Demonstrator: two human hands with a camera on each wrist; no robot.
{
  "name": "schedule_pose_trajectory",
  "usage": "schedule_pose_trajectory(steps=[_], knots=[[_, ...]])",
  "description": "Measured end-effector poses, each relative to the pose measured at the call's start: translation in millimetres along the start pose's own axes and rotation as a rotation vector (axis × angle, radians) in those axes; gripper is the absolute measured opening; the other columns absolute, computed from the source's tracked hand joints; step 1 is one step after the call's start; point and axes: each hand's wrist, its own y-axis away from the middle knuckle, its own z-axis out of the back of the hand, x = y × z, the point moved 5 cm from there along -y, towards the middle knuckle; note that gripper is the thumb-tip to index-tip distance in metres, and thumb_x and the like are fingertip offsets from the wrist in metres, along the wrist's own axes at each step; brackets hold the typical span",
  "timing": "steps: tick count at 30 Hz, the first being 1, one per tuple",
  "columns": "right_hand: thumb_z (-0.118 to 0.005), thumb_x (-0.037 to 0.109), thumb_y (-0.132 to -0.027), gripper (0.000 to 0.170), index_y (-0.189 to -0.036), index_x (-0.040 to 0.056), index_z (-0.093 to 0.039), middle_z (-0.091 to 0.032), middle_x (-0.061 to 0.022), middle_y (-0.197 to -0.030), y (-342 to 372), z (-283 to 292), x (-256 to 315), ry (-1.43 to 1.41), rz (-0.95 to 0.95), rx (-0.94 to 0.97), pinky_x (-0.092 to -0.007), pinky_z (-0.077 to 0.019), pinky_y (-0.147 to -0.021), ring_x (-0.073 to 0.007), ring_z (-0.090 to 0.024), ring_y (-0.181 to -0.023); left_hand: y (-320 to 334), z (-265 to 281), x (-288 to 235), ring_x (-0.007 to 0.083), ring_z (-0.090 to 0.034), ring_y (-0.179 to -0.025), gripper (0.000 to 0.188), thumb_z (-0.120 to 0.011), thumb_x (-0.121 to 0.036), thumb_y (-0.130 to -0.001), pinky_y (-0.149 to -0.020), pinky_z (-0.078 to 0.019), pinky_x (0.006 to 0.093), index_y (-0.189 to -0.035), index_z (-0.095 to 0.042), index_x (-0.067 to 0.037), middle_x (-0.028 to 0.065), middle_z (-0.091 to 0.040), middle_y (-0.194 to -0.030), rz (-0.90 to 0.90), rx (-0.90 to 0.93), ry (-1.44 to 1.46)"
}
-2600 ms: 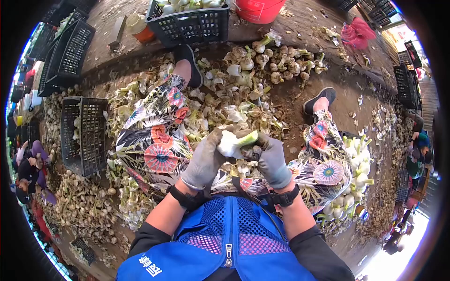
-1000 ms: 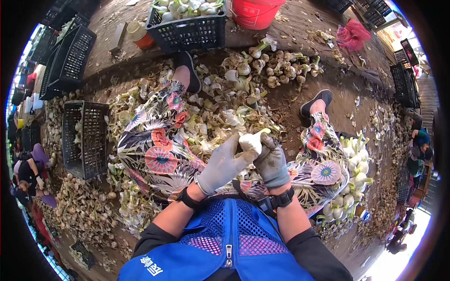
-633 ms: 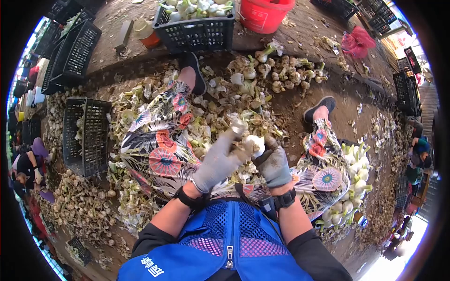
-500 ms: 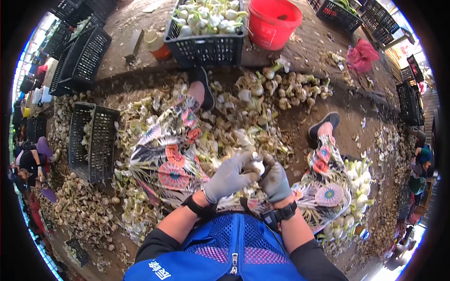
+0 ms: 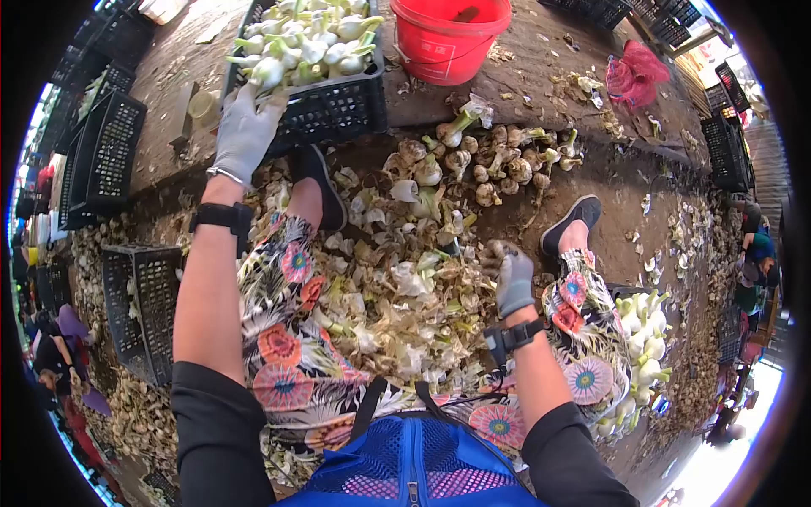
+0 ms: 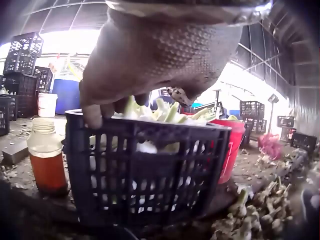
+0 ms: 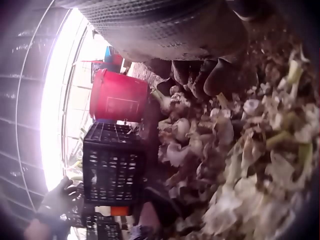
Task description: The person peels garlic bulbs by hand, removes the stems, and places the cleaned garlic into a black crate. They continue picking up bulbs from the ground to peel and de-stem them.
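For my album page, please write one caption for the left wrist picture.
Gloved left hand at a black crate of garlic, a bottle to one side and a red bucket behind.

A red bucket [image 5: 446, 42] stands near the front edge of the raised floor [image 5: 541, 106], left of a pink net [image 5: 635, 76]. Toward its left end, a jar [image 5: 203, 107] stands beside a block [image 5: 183, 115], right of black crates [image 5: 112, 160].

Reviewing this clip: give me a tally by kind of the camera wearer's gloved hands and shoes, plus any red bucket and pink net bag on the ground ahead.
Left hand and right hand, gloved: 2
Shoes: 2
Red bucket: 1
Pink net bag: 1
Total: 6
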Motion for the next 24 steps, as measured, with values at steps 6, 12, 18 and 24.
schedule_pose_trajectory(steps=[6, 12, 18, 24], knots=[[-0.064, 0.006, -0.078, 0.037, -0.114, 0.0061, -0.068, -0.070, -0.0161, -0.107, -97.1, -19.1, 60.5, 0.886, 0.869, -0.286, -0.0388, -0.0504, -0.092, -0.0364, -0.065, -0.099, 33.4, -17.1, -3.4, 0.0280, -0.062, -0.099, 0.040, -0.061, -0.031, -0.095, -0.089, -0.0480, 0.0375, -0.120, -0.063, 0.000, 0.0187, -0.066, -0.106, 0.142, 0.084, -0.029], [-0.053, -0.004, -0.077, 0.037, -0.106, 0.0068, -0.072, -0.070, -0.0164, -0.107, -108.1, -54.5, 67.7, 0.846, 0.638, 0.023, -0.0357, -0.0505, -0.089, -0.0350, -0.066, -0.097, 152.3, -39.5, -90.3, 0.0182, -0.057, -0.107, 0.045, -0.066, -0.008, -0.088, -0.091, -0.0494, 0.0326, -0.130, -0.052, -0.002, 0.0097, -0.057, -0.118, 0.375, 0.255, 0.635], [-0.044, -0.017, -0.076, 0.048, -0.109, 0.0040, -0.072, -0.072, -0.0051, -0.101, 61.4, -97.7, 71.0, 0.299, 0.340, 0.607, -0.0241, -0.0519, -0.079, -0.0116, -0.064, -0.093, 239.8, -61.7, -142.8, 0.0283, -0.048, -0.125, 0.072, -0.072, -0.026, -0.085, -0.106, -0.0394, 0.0371, -0.142, -0.039, 0.001, 0.0188, -0.048, -0.133, 0.155, 0.720, 0.662], [-0.068, 0.006, -0.090, 0.030, -0.118, -0.0015, -0.066, -0.071, -0.0035, -0.100, 135.0, -95.2, 58.6, 0.438, 0.422, 0.430, -0.0240, -0.0507, -0.079, -0.0089, -0.062, -0.085, 265.1, -11.1, -151.3, 0.0216, -0.053, -0.119, 0.077, -0.076, -0.032, -0.085, -0.104, -0.0401, 0.0339, -0.142, -0.039, 0.004, 0.0152, -0.055, -0.128, 0.164, 0.635, 0.692]])
